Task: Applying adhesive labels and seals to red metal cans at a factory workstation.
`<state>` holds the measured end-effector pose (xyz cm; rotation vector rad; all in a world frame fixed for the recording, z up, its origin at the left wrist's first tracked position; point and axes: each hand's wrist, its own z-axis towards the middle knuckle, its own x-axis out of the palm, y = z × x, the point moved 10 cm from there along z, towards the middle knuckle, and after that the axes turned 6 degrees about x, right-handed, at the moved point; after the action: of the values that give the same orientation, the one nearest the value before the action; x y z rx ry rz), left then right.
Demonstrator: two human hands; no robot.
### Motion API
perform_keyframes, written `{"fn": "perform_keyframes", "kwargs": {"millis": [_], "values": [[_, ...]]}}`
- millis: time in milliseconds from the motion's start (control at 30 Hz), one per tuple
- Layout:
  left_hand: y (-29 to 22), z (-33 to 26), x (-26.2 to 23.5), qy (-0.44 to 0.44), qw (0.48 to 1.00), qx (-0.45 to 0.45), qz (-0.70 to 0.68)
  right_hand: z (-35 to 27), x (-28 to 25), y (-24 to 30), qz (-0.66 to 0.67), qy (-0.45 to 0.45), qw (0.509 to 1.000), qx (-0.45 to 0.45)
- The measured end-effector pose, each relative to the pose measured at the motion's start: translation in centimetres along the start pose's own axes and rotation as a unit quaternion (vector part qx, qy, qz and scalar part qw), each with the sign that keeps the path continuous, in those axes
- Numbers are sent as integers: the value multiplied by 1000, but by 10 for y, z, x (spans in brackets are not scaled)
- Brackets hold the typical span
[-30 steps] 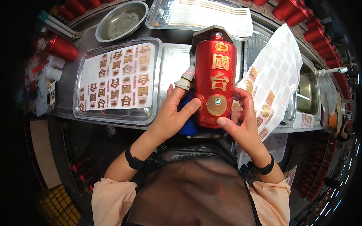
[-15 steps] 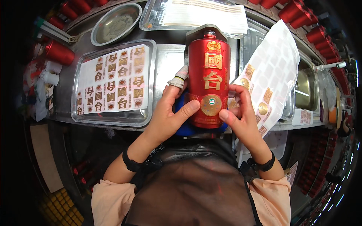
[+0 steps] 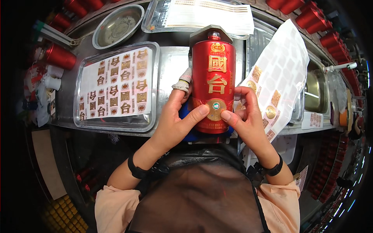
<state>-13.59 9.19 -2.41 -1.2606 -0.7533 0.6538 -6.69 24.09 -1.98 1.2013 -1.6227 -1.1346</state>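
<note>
A red bottle (image 3: pixel 213 83) with raised gold characters lies neck away from me in a dark cradle (image 3: pixel 197 35), over a blue pad (image 3: pixel 192 136). Low on its front is a round gold label (image 3: pixel 215 105) with a small green and white centre. My left hand (image 3: pixel 175 118) is closed around the bottle's left side, its thumb pressed at the label's left edge. A whitish fabric cover (image 3: pixel 182 82) wraps one of its fingertips. From the right, my right hand (image 3: pixel 248 118) puts its thumb on the label's lower right edge, fingers curled beside the bottle and partly hidden.
To the left, a metal tray (image 3: pixel 155 89) carries a sheet of gold stickers (image 3: pixel 120 83). A steel bowl (image 3: pixel 116 27) and another tray with strips (image 3: pixel 210 15) stand behind. A white backing sheet (image 3: pixel 279 66) with gold stickers leans at right. Red bottles (image 3: pixel 60 56) line the sides.
Both thumbs have moved inward over the round gold label, the right one leftward and slightly up. The bottle stays in its cradle.
</note>
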Motion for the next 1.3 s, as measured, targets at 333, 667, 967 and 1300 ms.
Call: {"fn": "perform_keyframes", "kwargs": {"millis": [333,667,967,1300], "values": [[-5,4,4,-9,1000,-26,9,8,-9,-10,-24,-7,999,34],[-4,5,4,-3,1000,-10,1,9,1,-1,3,-30,1000,10],[-3,3,-4,-54,998,26,11,11,-5,-5,-72,-34,997,10],[0,-1,-3,-2,997,-24,77,4,-11,-10,-9,-7,1000,17]]}}
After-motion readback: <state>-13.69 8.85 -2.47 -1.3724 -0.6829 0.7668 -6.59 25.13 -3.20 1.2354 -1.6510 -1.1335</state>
